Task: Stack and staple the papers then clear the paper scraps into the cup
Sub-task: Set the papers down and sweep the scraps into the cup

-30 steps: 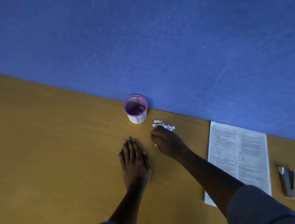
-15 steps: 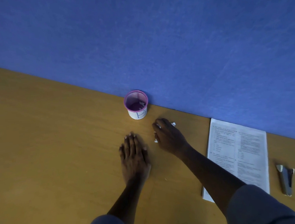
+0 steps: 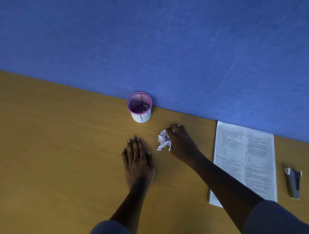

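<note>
A purple mesh cup (image 3: 139, 107) with a white label stands against the blue wall, a few scraps inside it. White paper scraps (image 3: 163, 140) lie bunched on the table just below and right of the cup. My right hand (image 3: 180, 142) sits on its edge right of the scraps, curled fingers against the pile. My left hand (image 3: 137, 159) rests flat on the table to the left of the pile, fingers straight. The stacked printed papers (image 3: 245, 161) lie at the right.
A grey stapler (image 3: 294, 183) lies on the wooden table (image 3: 50, 154) right of the papers. The blue wall (image 3: 162, 41) runs along the table's far edge. One tiny scrap (image 3: 171, 184) sits between my forearms.
My right hand has swept the scattered scraps leftward and toward me, gathering them into a tighter heap near my left hand. My left hand has stayed flat in place.
</note>
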